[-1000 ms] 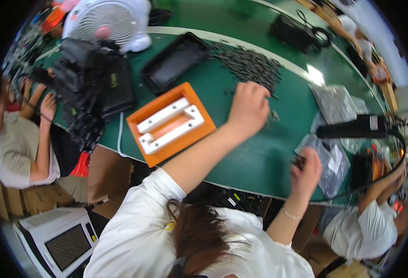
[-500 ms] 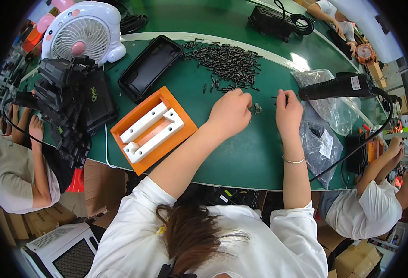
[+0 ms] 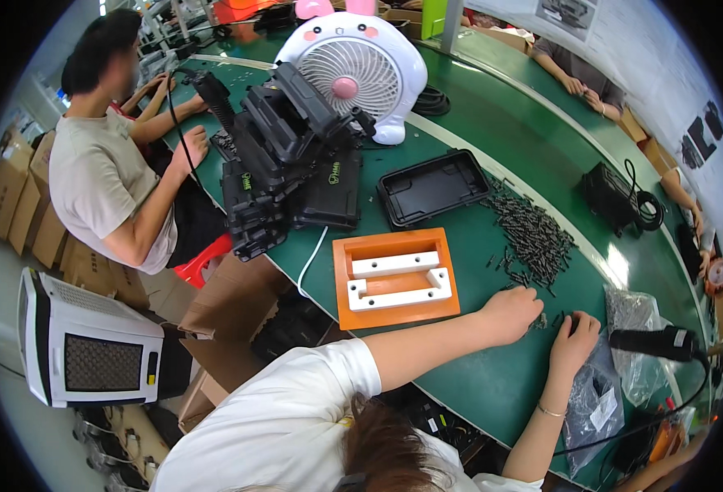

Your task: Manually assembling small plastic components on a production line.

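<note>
My left hand [image 3: 510,315] rests low over the green table with its fingers curled closed; what they hold, if anything, is hidden. Just right of its fingertips lies a little cluster of small metallic pieces [image 3: 540,322], possibly springs. My right hand [image 3: 576,343] is closed too, with a small dark rod-shaped piece [image 3: 558,319] at its fingertips. Beyond both hands spreads a heap of small black rod-shaped parts [image 3: 533,234]. Left of the heap stands an open black plastic case half [image 3: 419,197]. Nearer me, an orange fixture [image 3: 342,283] carries white blocks [image 3: 398,300] with holes.
A handheld black tool [image 3: 656,343] with a cable lies right, by clear plastic bags [image 3: 595,394]. Stacked black cases [image 3: 328,193] and a white fan [image 3: 402,66] stand left. A person [image 3: 115,172] sits at far left. A black box [image 3: 611,193] with coiled cable sits farther back.
The view has swung left, so the fixture, case half and hands appear farther right. Both hands stay closed beside the small metallic pieces.
</note>
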`<state>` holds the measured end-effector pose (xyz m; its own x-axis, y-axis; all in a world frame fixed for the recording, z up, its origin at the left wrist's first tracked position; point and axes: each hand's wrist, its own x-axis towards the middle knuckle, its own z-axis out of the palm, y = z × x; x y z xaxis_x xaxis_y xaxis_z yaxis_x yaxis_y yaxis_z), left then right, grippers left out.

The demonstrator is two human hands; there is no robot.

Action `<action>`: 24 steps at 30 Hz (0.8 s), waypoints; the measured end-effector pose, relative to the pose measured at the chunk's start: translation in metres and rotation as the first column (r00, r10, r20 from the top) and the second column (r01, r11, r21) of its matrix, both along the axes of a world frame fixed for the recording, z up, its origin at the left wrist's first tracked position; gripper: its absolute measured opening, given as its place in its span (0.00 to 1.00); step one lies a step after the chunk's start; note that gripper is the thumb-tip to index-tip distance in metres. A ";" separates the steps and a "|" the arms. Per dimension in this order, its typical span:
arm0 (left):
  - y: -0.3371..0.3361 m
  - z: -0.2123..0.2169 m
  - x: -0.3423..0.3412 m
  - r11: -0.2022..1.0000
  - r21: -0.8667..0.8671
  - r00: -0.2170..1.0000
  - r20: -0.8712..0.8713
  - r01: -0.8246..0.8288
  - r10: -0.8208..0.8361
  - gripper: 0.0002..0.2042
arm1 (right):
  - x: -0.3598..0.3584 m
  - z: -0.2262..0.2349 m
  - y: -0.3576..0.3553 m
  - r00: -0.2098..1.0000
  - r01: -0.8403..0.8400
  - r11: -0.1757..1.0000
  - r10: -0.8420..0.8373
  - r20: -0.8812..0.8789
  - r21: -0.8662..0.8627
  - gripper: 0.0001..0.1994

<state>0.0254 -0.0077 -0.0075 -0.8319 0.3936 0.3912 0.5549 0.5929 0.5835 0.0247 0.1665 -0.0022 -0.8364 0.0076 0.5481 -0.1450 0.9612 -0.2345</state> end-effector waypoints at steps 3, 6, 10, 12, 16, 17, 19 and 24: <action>0.002 -0.003 -0.001 1.000 0.028 1.000 0.029 0.005 -0.006 0.09 | 0.006 0.001 -0.003 0.999 0.038 0.995 -0.038 -0.009 0.088 0.10; 0.002 -0.003 -0.002 0.995 0.098 1.000 0.025 -0.013 0.011 0.08 | 0.012 0.005 -0.010 0.997 0.083 0.990 -0.083 -0.001 0.116 0.10; 0.003 0.000 -0.001 0.980 0.191 0.997 -0.045 -0.048 0.058 0.07 | 0.014 0.015 -0.021 0.998 -0.059 0.985 0.060 -0.004 -0.162 0.08; 0.004 0.003 -0.001 0.972 0.230 0.998 -0.048 -0.039 0.051 0.07 | 0.018 0.018 -0.027 0.963 -0.195 0.890 0.253 0.089 -0.412 0.06; 0.006 0.009 0.000 0.936 0.352 0.998 -0.068 0.014 0.011 0.06 | 0.019 0.017 -0.037 0.895 -0.346 0.795 0.439 0.079 -0.499 0.06; 0.006 0.010 0.000 0.946 0.324 0.999 -0.045 0.016 -0.001 0.06 | 0.019 0.016 -0.037 0.887 -0.372 0.786 0.457 0.058 -0.494 0.06; 0.005 0.011 0.001 0.921 0.386 0.997 -0.068 0.045 -0.021 0.05 | 0.019 0.015 -0.036 0.906 -0.299 0.775 0.414 0.088 -0.557 0.06; 0.005 0.012 0.000 0.916 0.387 0.992 -0.101 0.110 -0.076 0.05 | 0.019 0.011 -0.029 0.874 -0.255 0.617 0.476 0.095 -0.744 0.08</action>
